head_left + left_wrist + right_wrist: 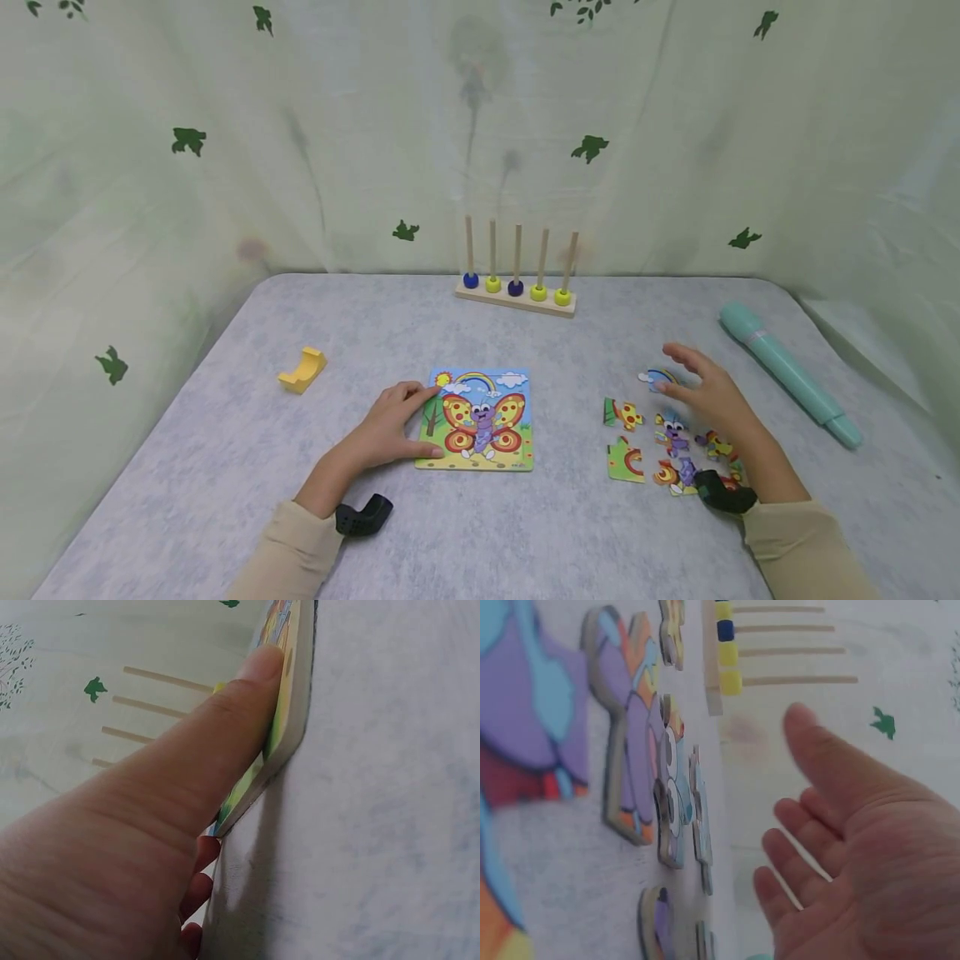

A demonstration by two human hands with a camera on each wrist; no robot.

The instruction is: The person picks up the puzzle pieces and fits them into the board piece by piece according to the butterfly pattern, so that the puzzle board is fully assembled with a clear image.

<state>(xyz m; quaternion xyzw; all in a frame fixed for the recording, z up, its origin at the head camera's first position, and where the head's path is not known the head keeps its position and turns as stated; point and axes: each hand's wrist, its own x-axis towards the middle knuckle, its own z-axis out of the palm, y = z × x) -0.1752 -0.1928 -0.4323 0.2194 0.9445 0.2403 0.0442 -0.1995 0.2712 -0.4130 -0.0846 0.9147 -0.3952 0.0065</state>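
Observation:
A square butterfly picture board [483, 421] lies on the table, all of its picture area filled. My left hand [390, 429] rests at the board's left side, thumb on the lower left part and fingertips by the upper left corner. The left wrist view shows the thumb [259, 666] on the board's face near its edge. My right hand [712, 396] hovers with parted fingers beside a rainbow piece [660, 378], holding nothing. Loose puzzle pieces, including a green one with a red arc [624, 461] and a purple-faced one [673, 435], lie nearby.
A wooden rack [517, 300] with upright pegs and blue and yellow beads stands at the back. A yellow curved block [303, 372] lies at the left. A teal stick-shaped object [791, 375] lies diagonally at the right. A pale curtain [360, 125] hangs behind the table.

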